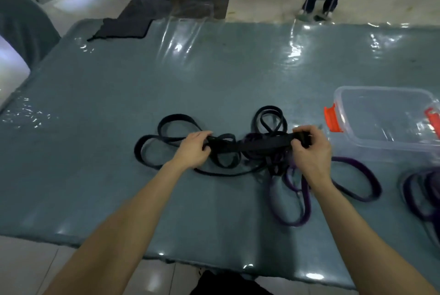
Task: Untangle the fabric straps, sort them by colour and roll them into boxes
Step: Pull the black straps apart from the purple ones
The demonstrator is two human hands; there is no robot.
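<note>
Black strap [262, 143] held taut between both grips, mid-desk, tangle beneath.

Desk [214, 75] under a glossy clear sheet. Clear box [381, 147] with orange clips stands far right, lid off. Black loops sprawl left and far of the knot. Purple strap [354, 163] loops near and right, crossing the black at the knot. A second purple heap [419, 190] lies at the right edge. Left grip [192, 149] is clamped on the black strap at the knot, and right grip [312, 151] pinches what looks like its bunched end. Judgement: the black is being freed for rolling. Keep the left grip as anchor and feed slack through it. Lift black clear of purple rather than hauling, or the knot tightens. Roll flat and snug from the right end, close to the box.
</note>
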